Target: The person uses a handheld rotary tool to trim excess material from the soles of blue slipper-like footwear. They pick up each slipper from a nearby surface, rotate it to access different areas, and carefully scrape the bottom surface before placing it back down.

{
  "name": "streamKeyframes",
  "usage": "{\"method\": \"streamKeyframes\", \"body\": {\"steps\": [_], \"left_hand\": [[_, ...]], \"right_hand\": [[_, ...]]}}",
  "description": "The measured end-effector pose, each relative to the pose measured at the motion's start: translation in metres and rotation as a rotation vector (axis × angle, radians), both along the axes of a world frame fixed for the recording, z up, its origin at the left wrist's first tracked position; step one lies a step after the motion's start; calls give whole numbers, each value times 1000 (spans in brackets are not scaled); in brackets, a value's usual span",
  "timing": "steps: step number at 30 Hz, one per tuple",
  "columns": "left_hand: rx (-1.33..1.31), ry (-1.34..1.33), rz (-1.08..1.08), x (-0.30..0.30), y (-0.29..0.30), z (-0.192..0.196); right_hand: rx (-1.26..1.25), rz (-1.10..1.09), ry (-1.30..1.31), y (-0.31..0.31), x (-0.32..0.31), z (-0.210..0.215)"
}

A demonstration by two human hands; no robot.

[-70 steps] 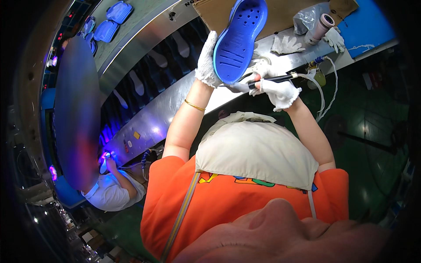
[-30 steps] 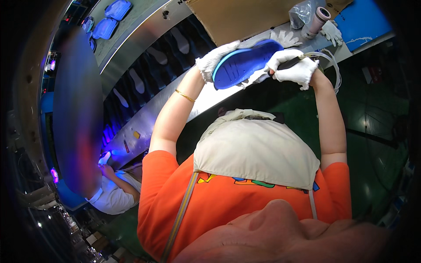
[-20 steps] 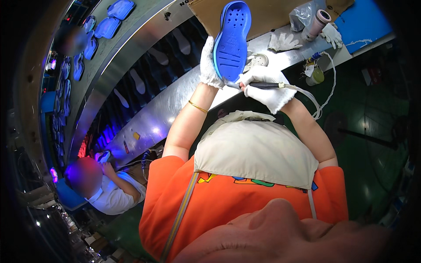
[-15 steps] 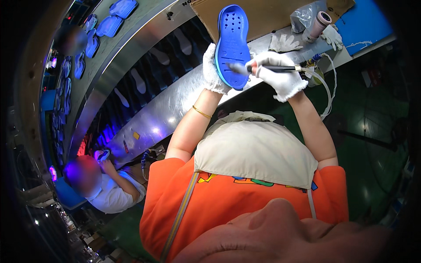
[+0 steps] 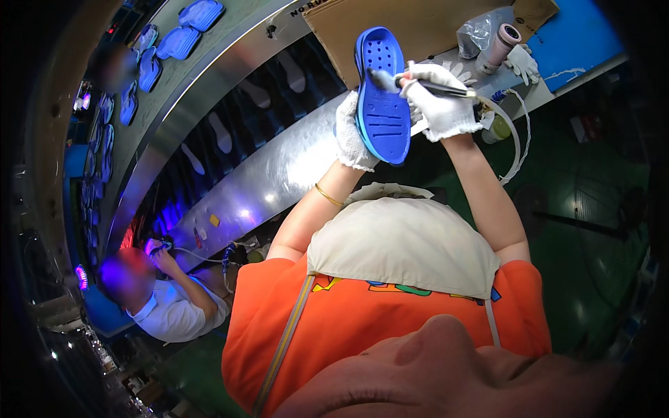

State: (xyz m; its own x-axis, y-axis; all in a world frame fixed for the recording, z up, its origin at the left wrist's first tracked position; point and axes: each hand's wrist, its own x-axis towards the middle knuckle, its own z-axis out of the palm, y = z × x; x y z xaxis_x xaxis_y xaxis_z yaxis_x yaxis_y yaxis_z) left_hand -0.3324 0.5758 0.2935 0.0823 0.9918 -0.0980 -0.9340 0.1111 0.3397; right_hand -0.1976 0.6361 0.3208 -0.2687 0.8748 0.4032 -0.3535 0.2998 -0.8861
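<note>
A blue shoe sole (image 5: 387, 124) with small holes at its far end and grooves at its near end is held upright before me. My left hand (image 5: 353, 139), in a white knitted glove, grips it along its left edge. In my right hand (image 5: 444, 110), gloved in white too, is a black-handled brush (image 5: 382, 79) tied to a pale hose (image 5: 516, 157). Its bristles, somewhat blurred, lie over the sole just below the holes. The fingers of my left hand behind the sole are hidden.
A metal ledge (image 5: 279, 157) curves along a conveyor bearing several pale insole shapes (image 5: 221, 134). Blue shoe parts (image 5: 179, 42) lie on an upper belt. Behind the sole stands cardboard (image 5: 418, 24); a pink bottle (image 5: 503, 47), plastic bag and spare gloves (image 5: 523, 64) lie right. A co-worker (image 5: 174, 306) sits left.
The brush has gone from the grooved near part of the sole up to its holed far end. The sole has shifted a little toward me and to the right with my left hand.
</note>
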Motion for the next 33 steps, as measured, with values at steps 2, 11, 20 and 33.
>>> {"method": "streamKeyframes", "body": {"steps": [2, 11, 20, 33], "left_hand": [[24, 9, 13, -4, 9, -13], [54, 30, -142, -5, 5, -8], [30, 149, -109, -18, 8, 2], [148, -84, -261, -17, 7, 13]], "right_hand": [[56, -6, -159, -15, 0, 4], [-83, 74, 11, 28, 11, -26], [716, 19, -509, 22, 31, 28], [678, -227, -366, 25, 13, 23]]}}
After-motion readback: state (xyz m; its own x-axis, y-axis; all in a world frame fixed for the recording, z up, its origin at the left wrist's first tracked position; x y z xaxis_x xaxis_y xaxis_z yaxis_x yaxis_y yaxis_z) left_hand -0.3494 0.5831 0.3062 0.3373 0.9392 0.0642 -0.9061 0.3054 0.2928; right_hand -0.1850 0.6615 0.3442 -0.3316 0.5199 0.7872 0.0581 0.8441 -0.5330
